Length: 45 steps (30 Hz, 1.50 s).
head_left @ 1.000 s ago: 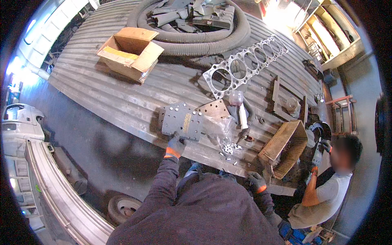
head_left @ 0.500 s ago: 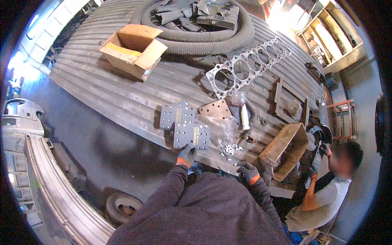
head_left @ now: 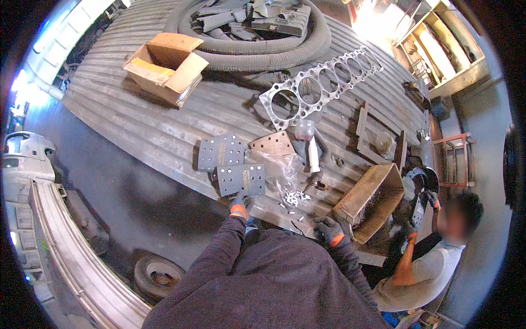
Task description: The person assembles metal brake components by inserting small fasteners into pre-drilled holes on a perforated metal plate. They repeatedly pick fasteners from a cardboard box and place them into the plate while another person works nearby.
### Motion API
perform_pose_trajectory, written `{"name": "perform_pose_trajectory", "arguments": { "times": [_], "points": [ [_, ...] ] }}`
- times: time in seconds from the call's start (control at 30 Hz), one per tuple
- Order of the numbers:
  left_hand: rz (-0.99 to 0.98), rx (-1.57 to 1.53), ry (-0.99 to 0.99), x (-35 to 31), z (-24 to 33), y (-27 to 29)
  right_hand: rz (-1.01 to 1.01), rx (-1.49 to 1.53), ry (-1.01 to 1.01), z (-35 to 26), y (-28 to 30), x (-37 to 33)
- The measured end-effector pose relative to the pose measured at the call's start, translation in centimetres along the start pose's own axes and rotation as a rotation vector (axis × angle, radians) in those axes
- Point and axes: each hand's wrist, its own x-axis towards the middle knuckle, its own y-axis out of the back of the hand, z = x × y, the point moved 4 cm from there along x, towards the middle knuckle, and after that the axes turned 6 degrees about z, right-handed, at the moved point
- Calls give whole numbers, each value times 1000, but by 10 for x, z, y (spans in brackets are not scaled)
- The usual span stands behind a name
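Observation:
My left hand [head_left: 240, 206], in a grey glove with an orange cuff, grips the lower edge of a grey brake lining [head_left: 233, 181] dotted with holes. Behind it lies a second grey brake lining [head_left: 213, 152], partly overlapped. A brown brake lining [head_left: 273, 143] rests to their right, above a crumpled clear plastic bag [head_left: 279, 167]. Small white rivets [head_left: 296, 198] are heaped at the bag's near end. My right hand [head_left: 329, 231] is at the bench's near edge, fingers curled together; whatever it may hold is hidden.
The ribbed metal bench [head_left: 148, 131] bears an open cardboard box [head_left: 181, 79], a coiled hose [head_left: 246, 61], a metal gasket [head_left: 310, 90] and a white-handled tool [head_left: 313, 156]. Another open box [head_left: 350, 211] stands right. Beyond it a gloved co-worker [head_left: 433, 268] holds a curved metal part [head_left: 421, 208].
The bench and its contents have shifted slightly left in the picture as the view turned. My left hand stays at the front lining; my right hand's fingers look more curled.

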Motion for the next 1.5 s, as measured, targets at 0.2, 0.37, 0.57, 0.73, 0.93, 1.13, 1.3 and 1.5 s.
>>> {"name": "perform_pose_trajectory", "arguments": {
  "times": [0.2,0.37,0.57,0.73,0.93,1.13,1.3,1.5],
  "points": [
    [228,436,-85,-3,16,2,26,-144,129,-11,23,-4],
    [422,1486,-1128,-83,127,-76,77,84,77,36,40,0],
    [360,1869,-786,-55,153,-88,65,162,103,49,41,-15],
    [396,1898,-890,-30,140,-59,111,101,182,54,47,-22],
    [392,1894,-770,-40,149,-68,118,178,177,61,49,-27],
    [367,2023,-1190,-54,125,-94,102,234,144,61,48,-28],
    [110,2051,-1005,-76,105,-143,117,160,146,45,47,-35],
    [206,1963,-1212,-96,103,-181,171,101,120,46,69,-51]
  ]
}}
